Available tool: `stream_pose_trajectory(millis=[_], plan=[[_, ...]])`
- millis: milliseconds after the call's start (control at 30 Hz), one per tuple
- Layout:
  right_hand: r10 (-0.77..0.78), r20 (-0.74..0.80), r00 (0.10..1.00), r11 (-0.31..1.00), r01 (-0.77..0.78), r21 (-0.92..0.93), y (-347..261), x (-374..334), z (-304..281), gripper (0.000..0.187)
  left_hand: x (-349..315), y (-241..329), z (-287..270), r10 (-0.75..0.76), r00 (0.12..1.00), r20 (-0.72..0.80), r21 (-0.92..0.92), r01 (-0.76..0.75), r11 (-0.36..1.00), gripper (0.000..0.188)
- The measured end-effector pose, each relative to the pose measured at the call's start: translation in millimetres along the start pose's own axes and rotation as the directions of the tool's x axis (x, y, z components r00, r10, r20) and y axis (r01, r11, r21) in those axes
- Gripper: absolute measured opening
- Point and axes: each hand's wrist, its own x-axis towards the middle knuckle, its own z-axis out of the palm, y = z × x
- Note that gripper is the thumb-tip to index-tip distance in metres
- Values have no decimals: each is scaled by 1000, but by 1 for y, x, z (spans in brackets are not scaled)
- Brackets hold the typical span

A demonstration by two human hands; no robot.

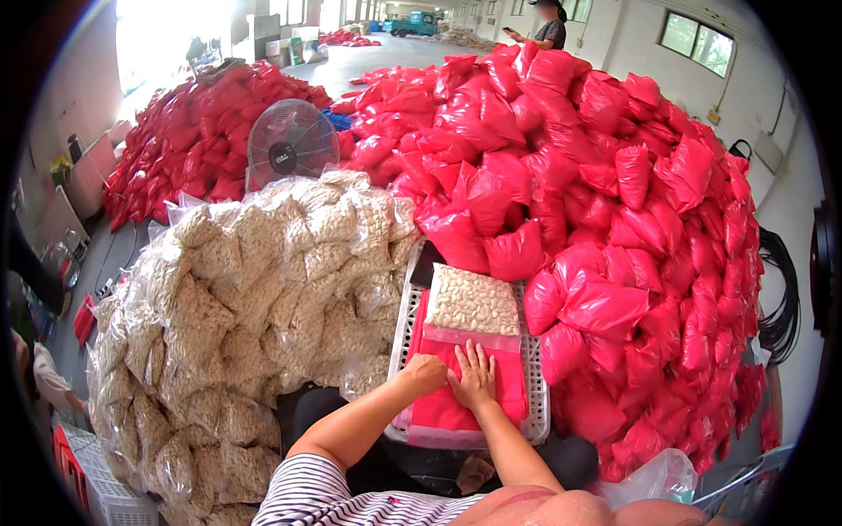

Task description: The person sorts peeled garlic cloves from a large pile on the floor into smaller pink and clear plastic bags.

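A clear bag of pale, flat beans or seeds [474,300] lies on the far part of a stack of flat red plastic bags [447,405]. The stack rests on a white perforated plastic crate [537,386] in front of me. My right hand [474,377] is open, its fingers spread flat on the red plastic just below the clear bag. Beside its thumb, my left hand [424,373] is closed in a curl over the stack's left part. Its fingertips are hidden, so what they pinch, if anything, does not show. A dark flat object [426,265] sits at the crate's far left corner.
Clear seed-filled bags [263,289] are heaped at left, filled red bags [605,219] at right, both close to the crate. Beyond stand a fan [292,145] and another red heap [206,131]. A person [550,31] stands far back. Translucent plastic [653,478] lies at lower right.
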Motion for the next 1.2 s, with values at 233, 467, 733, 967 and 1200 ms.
stream_pose_trajectory(millis=[233,467,733,967,1200], plan=[[-7,-2,1000,1000,7,-8,4,2,-3,64,-3,12,0,-2,999,-39,83,5,997,31],[20,-4,1000,994,-21,-106,11,2,14,65,-39,7,-133,376,804,-461,-473,-581,662,36],[-21,-18,1000,995,20,-95,-5,-1,1,60,-142,9,-223,526,-165,-834,-292,-677,-676,56],[-49,-35,998,993,45,-106,-3,1,2,60,-175,37,-218,513,-288,-809,-229,-649,-726,72],[-32,-17,999,995,30,-95,-2,4,2,60,-177,43,-211,540,-80,-838,-358,-666,-655,57]])
